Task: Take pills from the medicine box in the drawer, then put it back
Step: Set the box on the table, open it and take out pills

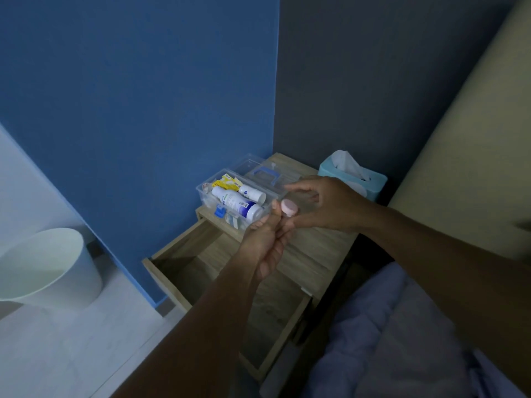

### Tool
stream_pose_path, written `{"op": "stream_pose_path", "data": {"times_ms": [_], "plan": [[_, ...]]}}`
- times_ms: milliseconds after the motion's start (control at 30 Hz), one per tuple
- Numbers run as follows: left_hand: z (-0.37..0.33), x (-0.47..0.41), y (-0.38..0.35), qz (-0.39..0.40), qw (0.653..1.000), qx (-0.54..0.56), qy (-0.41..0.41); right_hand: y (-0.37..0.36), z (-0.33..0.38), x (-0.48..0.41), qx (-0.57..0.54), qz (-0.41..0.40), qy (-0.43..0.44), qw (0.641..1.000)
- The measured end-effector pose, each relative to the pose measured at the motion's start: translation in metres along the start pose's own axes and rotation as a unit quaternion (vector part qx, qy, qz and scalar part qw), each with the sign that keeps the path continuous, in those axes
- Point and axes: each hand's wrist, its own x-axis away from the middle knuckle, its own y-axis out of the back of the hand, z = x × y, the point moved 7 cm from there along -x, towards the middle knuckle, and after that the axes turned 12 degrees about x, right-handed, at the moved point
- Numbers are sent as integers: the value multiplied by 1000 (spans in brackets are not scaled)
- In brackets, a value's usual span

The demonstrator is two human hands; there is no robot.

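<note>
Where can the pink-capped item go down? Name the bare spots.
Bare wood lies on the nightstand top in front of the medicine box, under both hands. The open drawer looks empty. The back is crowded: the box, its open lid and the tissue box.

1. Medicine box (207, 188): clear plastic, lid open toward the upper right, at frame centre, holding white bottles and a yellow packet.
2. Pill container (289, 208): small, pink-capped, just right of the box.
3. Drawer (175, 285): wooden, pulled open, below centre.
</note>
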Motion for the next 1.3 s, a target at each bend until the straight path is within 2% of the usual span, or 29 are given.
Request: {"op": "stream_pose_path", "data": {"times_ms": [100, 167, 300, 467, 633, 767, 967, 1067, 1167, 1300], "plan": [[3, 0, -1, 13, 1000, -1, 8, 4, 4, 2, 30, -59, -6, 998], [4, 1, 0, 14, 1000, -11, 7, 0, 6, 1, 11, -51, 17, 998], [7, 1, 8, 0, 1000, 0, 11, -13, 1, -1, -17, 26, 34, 999], [7, 0, 9, 4, 1000, 2, 14, -9, -2, -4, 53, -30, -12, 998], [6, -4, 17, -25, 1000, -7, 16, -11, 6, -2, 30, -4, 48, 998], [5, -6, 22, -27, 999, 5, 17, 0, 6, -5, 13, -49, 78, 996], [10, -6, 30, -14, 999, 25, 35, -9, -22, 0, -30, -75, 24, 996], [12, -11, 34, -15, 999, 21, 39, -27, -46, 8, -66, -96, -38, 992], [13, -20, 42, -23, 999, 16, 38, -52, -73, 19, -138, -123, -112, 976], [16, -35, 53, -22, 999, -47, 17, -94, -105, 35, -209, -146, -198, 947]]}}
